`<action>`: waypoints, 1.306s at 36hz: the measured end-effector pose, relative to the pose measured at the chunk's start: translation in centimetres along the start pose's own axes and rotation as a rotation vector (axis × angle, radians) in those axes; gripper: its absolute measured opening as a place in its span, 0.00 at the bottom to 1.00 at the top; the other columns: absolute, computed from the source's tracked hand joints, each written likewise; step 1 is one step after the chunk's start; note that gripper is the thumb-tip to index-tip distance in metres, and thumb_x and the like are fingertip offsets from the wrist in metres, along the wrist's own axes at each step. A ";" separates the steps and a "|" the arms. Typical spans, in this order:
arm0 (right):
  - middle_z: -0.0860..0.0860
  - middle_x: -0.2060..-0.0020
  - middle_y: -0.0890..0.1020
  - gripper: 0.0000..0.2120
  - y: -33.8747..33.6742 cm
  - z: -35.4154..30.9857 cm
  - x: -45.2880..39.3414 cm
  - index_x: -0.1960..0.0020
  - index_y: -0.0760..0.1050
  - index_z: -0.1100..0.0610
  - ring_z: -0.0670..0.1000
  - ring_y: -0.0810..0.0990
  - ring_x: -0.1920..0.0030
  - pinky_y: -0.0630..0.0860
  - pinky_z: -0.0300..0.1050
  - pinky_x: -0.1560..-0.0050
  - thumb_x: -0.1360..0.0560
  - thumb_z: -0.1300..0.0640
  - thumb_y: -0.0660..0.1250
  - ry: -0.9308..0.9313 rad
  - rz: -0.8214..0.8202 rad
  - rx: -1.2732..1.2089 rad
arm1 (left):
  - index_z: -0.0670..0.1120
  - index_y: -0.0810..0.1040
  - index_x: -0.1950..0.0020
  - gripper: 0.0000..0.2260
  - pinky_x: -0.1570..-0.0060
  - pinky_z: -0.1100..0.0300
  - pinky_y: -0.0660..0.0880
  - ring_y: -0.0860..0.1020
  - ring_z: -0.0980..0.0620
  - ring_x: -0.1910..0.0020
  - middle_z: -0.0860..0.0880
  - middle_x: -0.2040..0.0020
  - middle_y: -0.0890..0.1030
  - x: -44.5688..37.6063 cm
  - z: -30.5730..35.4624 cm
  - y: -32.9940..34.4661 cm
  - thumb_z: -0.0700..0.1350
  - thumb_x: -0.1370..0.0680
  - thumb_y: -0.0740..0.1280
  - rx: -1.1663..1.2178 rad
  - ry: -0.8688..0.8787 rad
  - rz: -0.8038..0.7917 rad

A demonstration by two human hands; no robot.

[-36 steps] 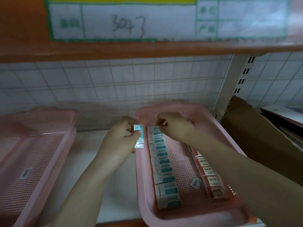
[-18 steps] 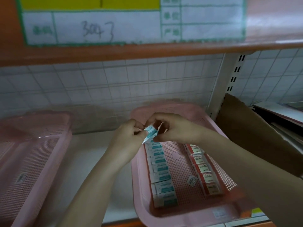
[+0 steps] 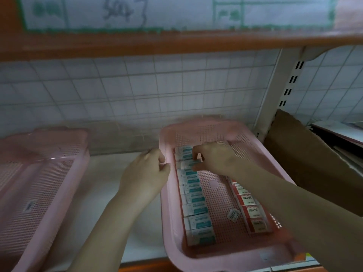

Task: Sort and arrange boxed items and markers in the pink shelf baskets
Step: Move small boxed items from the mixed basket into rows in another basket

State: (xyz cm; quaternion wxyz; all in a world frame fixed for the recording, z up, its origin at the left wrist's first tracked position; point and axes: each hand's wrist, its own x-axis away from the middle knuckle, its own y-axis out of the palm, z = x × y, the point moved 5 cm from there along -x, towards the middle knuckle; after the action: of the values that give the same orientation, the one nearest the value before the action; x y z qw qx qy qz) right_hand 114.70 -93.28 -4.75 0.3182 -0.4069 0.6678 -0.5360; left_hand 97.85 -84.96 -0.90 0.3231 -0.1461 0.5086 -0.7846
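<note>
A pink mesh basket (image 3: pixel 172 228) sits on the white shelf. A row of several teal-and-white boxes (image 3: pixel 193 195) runs along its left side, and a row of red-and-white boxes (image 3: pixel 248 205) along its right. My right hand (image 3: pixel 214 159) reaches into the basket's far end, its fingertips pinching a teal box (image 3: pixel 186 164) near the top of the left row. My left hand (image 3: pixel 146 173) hovers just outside the basket's left wall, fingers loosely curled, holding nothing.
A second pink basket (image 3: pixel 64 193) stands at the left with a small label inside. A small barcode tag (image 3: pixel 232 213) lies loose on the middle basket's floor. Brown cardboard (image 3: pixel 314 163) leans at the right beyond the shelf upright. An orange shelf edge hangs overhead.
The teal box that both hands held above the basket has gone down into the left row under my right hand. My left hand let go and drew back to the basket's left wall.
</note>
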 end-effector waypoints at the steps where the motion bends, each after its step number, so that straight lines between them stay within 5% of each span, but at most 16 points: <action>1: 0.50 0.46 0.81 0.14 0.2 0.0 -0.2 0.44 0.76 0.53 0.48 0.75 0.55 0.68 0.37 0.60 0.26 0.47 0.71 0.011 -0.003 -0.013 | 0.50 0.75 0.45 0.08 0.52 0.57 0.72 0.75 0.53 0.50 0.54 0.49 0.76 0.0 -0.1 0.0 0.50 0.21 0.63 -0.004 0.001 -0.004; 6: 0.54 0.47 0.82 0.14 1.0 -0.2 -1.0 0.44 0.74 0.55 0.54 0.80 0.50 0.79 0.49 0.50 0.26 0.51 0.71 0.071 -0.035 -0.061 | 0.50 0.74 0.42 0.09 0.52 0.58 0.71 0.74 0.53 0.51 0.53 0.46 0.76 0.2 -0.3 0.1 0.48 0.22 0.63 -0.006 0.007 -0.030; 26: 0.53 0.48 0.81 0.14 1.2 -1.1 -1.1 0.41 0.72 0.55 0.54 0.81 0.50 0.80 0.51 0.48 0.25 0.53 0.68 0.152 -0.066 -0.066 | 0.52 0.74 0.41 0.10 0.52 0.58 0.73 0.74 0.55 0.52 0.55 0.46 0.76 0.7 -0.6 -0.2 0.51 0.22 0.63 0.010 0.045 -0.072; 33: 0.49 0.56 0.79 0.03 -1.7 -1.5 1.7 0.52 0.73 0.52 0.48 0.77 0.56 0.74 0.41 0.58 0.23 0.54 0.66 0.140 0.051 -0.178 | 0.53 0.75 0.50 0.06 0.51 0.55 0.75 0.77 0.53 0.53 0.57 0.52 0.78 1.7 -1.6 -1.9 0.53 0.22 0.61 0.039 0.029 -0.052; 38: 0.50 0.57 0.82 0.06 -2.8 -2.6 4.5 0.52 0.79 0.57 0.49 0.80 0.56 0.79 0.46 0.51 0.24 0.55 0.68 0.106 0.137 -0.351 | 0.54 0.75 0.56 0.05 0.56 0.55 0.75 0.77 0.52 0.59 0.56 0.58 0.79 3.6 -3.3 -3.6 0.53 0.23 0.63 0.106 -0.004 0.048; 43: 0.44 0.62 0.81 0.05 -3.4 -5.4 6.8 0.56 0.79 0.53 0.40 0.78 0.64 0.73 0.30 0.61 0.25 0.53 0.69 0.000 0.202 -0.401 | 0.54 0.75 0.59 0.06 0.63 0.59 0.72 0.76 0.58 0.65 0.57 0.63 0.78 6.5 -4.4 -5.3 0.52 0.24 0.65 0.155 -0.046 0.161; 47: 0.45 0.61 0.82 0.04 -3.4 -7.8 8.8 0.55 0.80 0.54 0.42 0.79 0.62 0.76 0.39 0.57 0.24 0.54 0.68 -0.089 0.196 -0.531 | 0.53 0.76 0.59 0.05 0.64 0.59 0.71 0.77 0.56 0.65 0.56 0.63 0.80 9.5 -5.3 -6.3 0.50 0.23 0.65 0.177 -0.122 0.218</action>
State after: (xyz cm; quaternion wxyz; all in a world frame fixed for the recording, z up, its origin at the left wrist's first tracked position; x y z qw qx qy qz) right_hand 104.53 -97.85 0.38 0.2799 -0.4324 0.8064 -0.2907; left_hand 85.52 -85.72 1.40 0.4482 -0.1083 0.4299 -0.7762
